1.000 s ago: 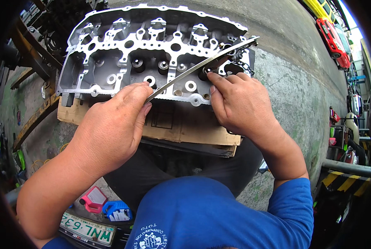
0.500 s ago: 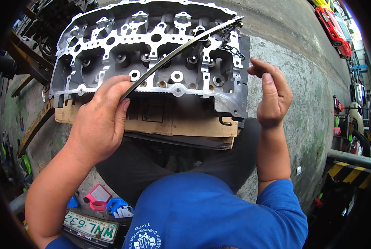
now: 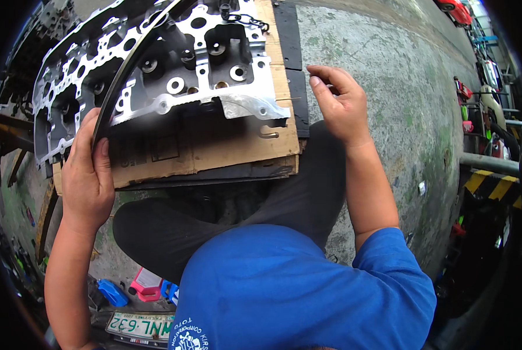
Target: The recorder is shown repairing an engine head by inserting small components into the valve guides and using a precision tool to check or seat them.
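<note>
An engine cylinder head of bare metal lies tilted at the upper left, with round openings and valve stems in its bays. My left hand is closed around the near end of a long, slightly curved metal bar. The bar slants up across the cylinder head, its far end out of the picture. A dark chain hangs over the head's far right part. My right hand is raised right of the head, touching nothing. Its fingers are half curled, the thumb near the index fingertip, and nothing visible is held.
Flattened cardboard lies under the cylinder head, over a black board. A small bent metal rod pokes out at its near right corner. Pink and blue bottles and a licence plate are behind my left side.
The view has turned, so the cylinder head shows farther left and higher. My left hand still grips the bar, which now stands steeper. My right hand stays raised beside the head.
</note>
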The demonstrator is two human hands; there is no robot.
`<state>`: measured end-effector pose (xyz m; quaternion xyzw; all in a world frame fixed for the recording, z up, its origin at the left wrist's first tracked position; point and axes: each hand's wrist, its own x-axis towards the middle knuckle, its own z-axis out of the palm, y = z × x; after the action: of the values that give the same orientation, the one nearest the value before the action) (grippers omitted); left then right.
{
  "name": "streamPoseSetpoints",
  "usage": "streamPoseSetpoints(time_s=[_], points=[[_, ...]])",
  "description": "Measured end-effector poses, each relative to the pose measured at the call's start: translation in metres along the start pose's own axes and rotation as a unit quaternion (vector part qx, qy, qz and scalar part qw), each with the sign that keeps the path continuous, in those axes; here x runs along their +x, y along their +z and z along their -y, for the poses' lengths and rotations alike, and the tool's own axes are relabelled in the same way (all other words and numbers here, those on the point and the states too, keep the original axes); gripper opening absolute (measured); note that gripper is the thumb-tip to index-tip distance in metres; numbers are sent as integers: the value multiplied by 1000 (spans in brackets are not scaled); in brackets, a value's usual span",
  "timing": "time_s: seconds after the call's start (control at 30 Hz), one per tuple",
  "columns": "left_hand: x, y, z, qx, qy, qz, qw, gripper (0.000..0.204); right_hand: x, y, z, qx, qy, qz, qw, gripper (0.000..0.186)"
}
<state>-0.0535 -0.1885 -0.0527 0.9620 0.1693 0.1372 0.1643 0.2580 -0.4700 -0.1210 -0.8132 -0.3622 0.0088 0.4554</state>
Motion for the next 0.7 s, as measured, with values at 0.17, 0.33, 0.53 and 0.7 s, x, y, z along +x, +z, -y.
streamPoseSetpoints(time_s=[0.17, 0.33, 0.53, 0.7], points=[[2, 5, -1, 19, 12, 2, 1000, 37, 27, 5, -22, -67, 26, 23, 997, 18], [0, -2, -6, 23, -3, 11, 1000, 36, 59, 2, -2, -162, 52, 230, 958, 20], [6, 4, -16, -3, 30, -30, 999, 34, 36, -9, -17, -154, 67, 319, 933, 20], [6, 3, -22, -40, -4, -33, 999, 32, 33, -8, -18, -137, 36, 306, 942, 14]])
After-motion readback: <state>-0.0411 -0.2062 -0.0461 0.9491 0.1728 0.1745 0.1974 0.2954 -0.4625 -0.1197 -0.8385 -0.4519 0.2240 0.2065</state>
